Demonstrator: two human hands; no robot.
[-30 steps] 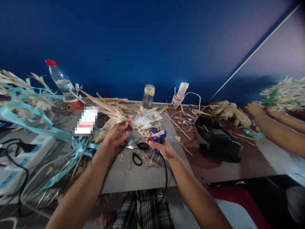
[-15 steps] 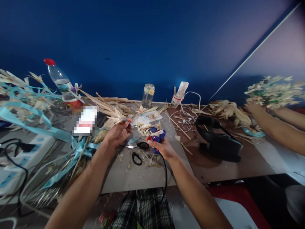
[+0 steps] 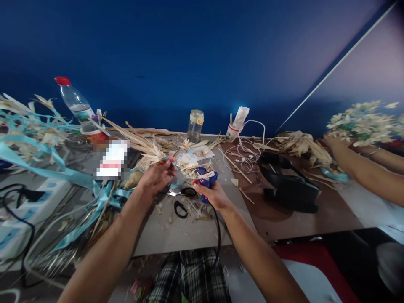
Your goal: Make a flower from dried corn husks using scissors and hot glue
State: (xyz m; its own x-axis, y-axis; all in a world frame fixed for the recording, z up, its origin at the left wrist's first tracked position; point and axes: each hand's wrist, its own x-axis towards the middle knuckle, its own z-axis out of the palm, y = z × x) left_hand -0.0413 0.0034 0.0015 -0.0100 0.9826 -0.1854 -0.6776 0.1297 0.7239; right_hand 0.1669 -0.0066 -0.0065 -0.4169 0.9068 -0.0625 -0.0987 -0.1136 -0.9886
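My right hand (image 3: 214, 195) is closed around a blue corded glue gun (image 3: 205, 179), its small red light showing and its black cord hanging down off the table's front edge. Pale dried husk strips (image 3: 192, 169) lie across or just behind the gun's front; whether they touch it I cannot tell. In my left hand (image 3: 159, 174), thumb and fingers pinch a thin light-blue stem (image 3: 172, 163) that points toward the gun. Black-handled scissors (image 3: 188, 192) lie open on the table between my hands, among husk scraps.
At left stand a red-capped bottle (image 3: 75, 101), a blurred-out phone (image 3: 112, 160), blue ribbon (image 3: 72, 176) and a white power strip (image 3: 34, 210). Behind are a glass jar (image 3: 195, 126) and a paper cup (image 3: 232, 132). Right: a black headset (image 3: 290, 185) and another person's arms (image 3: 362, 164) holding a husk bouquet (image 3: 362, 122).
Both hands keep almost the same pose and grip. The view has shifted very slightly, and the other person's arms and bouquet at right have moved a little.
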